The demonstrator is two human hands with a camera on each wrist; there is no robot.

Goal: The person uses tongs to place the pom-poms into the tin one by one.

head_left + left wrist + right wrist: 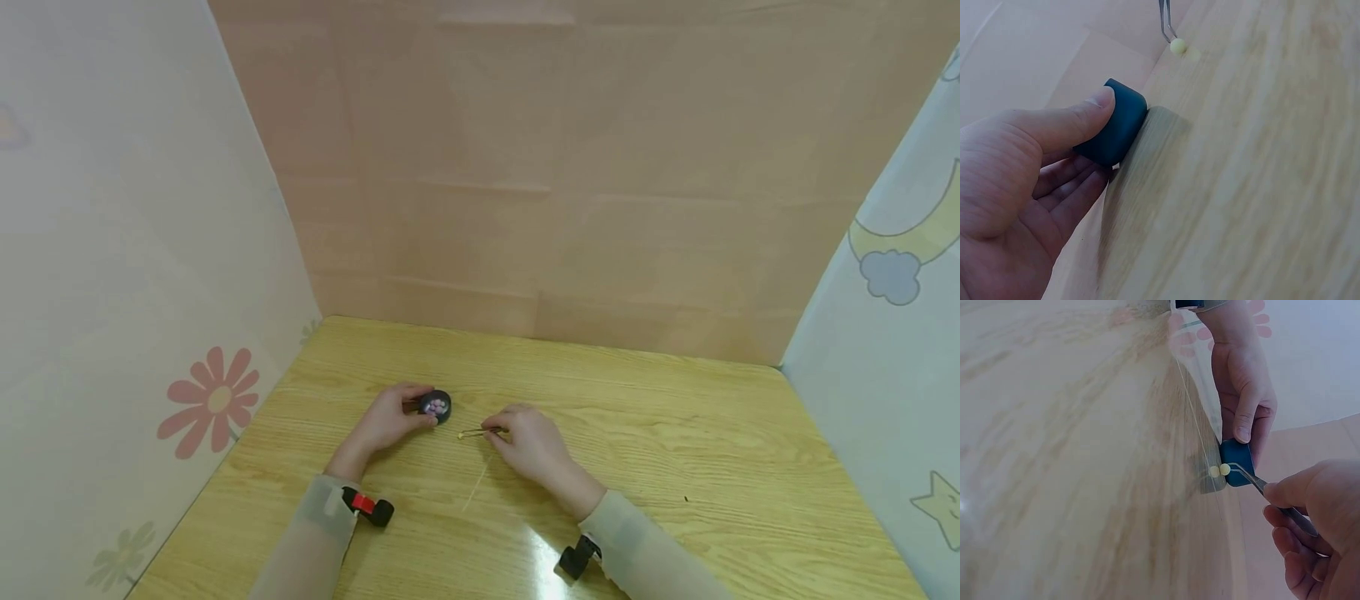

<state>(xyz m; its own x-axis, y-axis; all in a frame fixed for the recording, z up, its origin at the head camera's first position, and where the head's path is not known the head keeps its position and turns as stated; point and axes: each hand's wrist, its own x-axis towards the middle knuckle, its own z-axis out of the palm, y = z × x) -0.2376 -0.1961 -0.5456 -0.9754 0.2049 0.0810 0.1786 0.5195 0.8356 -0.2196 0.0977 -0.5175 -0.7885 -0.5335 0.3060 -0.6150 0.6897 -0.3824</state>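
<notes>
Between thumb and fingers, my left hand point(387, 418) holds a small dark container point(436, 406) on the table. Several pinkish-purple beads show in its open top in the head view; its dark blue-green side point(1119, 125) faces the left wrist view. My right hand point(527, 440) pinches slim metal tweezers point(1257, 482) to the right of the container. At the tweezers' tips is a small pale yellow bead point(1178, 45), close above the tabletop, apart from the container. A second pale spot beside it looks like its reflection in the glossy surface.
The wood-grain table point(637, 433) stands between patterned side walls and a brown paper backing point(540, 167). A thin pale line point(477, 485), like a thread, lies between the hands. A tiny dark speck point(686, 498) is on the right side of the table.
</notes>
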